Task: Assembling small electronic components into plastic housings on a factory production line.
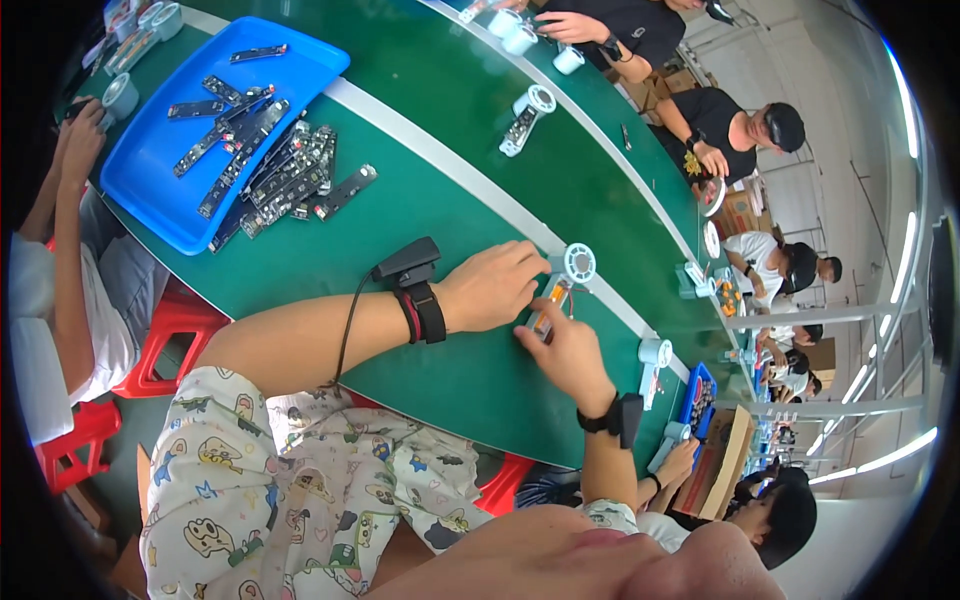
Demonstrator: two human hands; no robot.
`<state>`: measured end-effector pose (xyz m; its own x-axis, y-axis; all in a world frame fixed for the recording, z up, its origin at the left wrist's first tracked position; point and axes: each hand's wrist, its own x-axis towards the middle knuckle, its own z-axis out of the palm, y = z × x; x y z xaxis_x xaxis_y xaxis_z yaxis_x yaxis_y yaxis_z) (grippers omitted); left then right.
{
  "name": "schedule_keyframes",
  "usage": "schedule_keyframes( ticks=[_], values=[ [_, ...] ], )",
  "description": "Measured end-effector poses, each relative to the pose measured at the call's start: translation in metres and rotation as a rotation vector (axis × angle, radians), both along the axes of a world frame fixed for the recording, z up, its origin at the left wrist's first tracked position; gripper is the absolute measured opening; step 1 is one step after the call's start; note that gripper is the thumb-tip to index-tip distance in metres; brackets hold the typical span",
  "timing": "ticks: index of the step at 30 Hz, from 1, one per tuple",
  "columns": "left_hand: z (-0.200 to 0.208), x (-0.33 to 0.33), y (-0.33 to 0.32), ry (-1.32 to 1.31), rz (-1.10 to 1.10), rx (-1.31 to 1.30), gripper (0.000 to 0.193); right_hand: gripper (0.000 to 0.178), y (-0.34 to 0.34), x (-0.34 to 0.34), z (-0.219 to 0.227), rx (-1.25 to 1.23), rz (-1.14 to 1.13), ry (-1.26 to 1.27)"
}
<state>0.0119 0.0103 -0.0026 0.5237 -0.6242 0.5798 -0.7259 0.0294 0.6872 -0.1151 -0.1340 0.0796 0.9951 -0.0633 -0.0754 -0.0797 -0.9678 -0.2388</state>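
Note:
A light-blue handheld fan (579,264) lies at the edge of the green table, its round slotted head pointing away from me. Its handle is open, and something orange shows inside. My right hand (572,362) pinches the lower handle between thumb and fingers. From the other side, my left hand (494,287) has its fingers bent and closed against the handle near the head; the fingertips are partly hidden. To the left, a heap of dark circuit boards (292,185) spills over the rim of a blue tray (143,205).
Another fan (655,352) lies to the right, near a blue bin (697,400) and a cardboard box (715,462). An opened fan (527,120) rests on the dark-green strip beyond the pale rail (440,145). Co-workers sit across and on both sides, with red stools (165,340) at left.

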Motion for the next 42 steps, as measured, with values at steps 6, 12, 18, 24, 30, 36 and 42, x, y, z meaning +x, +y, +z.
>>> schedule_keyframes(
  ticks=[6, 12, 18, 24, 30, 36, 42],
  values=[
    [0.020, -0.014, 0.008, 0.146, -0.119, 0.087, 0.041, 0.034, 0.036, -0.031, 0.015, 0.023, 0.046, 0.132],
    [0.017, -0.013, 0.013, 0.109, -0.193, 0.177, 0.049, 0.032, 0.102, 0.021, 0.056, 0.365, 0.422, -0.193],
    [0.020, -0.026, 0.009, 0.176, -0.159, 0.178, 0.048, 0.032, 0.216, 0.118, 0.010, 0.351, 0.697, -0.482],
    [0.006, -0.012, 0.005, 0.060, -0.208, 0.170, 0.052, 0.025, 0.248, 0.163, -0.027, 0.121, 0.756, -0.524],
    [0.006, -0.015, 0.007, 0.025, -0.208, 0.186, 0.046, 0.012, 0.254, 0.167, -0.031, -0.105, 0.800, -0.472],
    [0.005, -0.016, 0.011, -0.029, -0.191, 0.136, 0.044, 0.011, 0.253, 0.165, -0.027, -0.052, 0.814, -0.536],
    [0.010, -0.016, 0.008, -0.061, -0.150, 0.143, 0.048, 0.018, 0.236, 0.158, -0.007, 0.214, 0.771, -0.884]
  ],
)
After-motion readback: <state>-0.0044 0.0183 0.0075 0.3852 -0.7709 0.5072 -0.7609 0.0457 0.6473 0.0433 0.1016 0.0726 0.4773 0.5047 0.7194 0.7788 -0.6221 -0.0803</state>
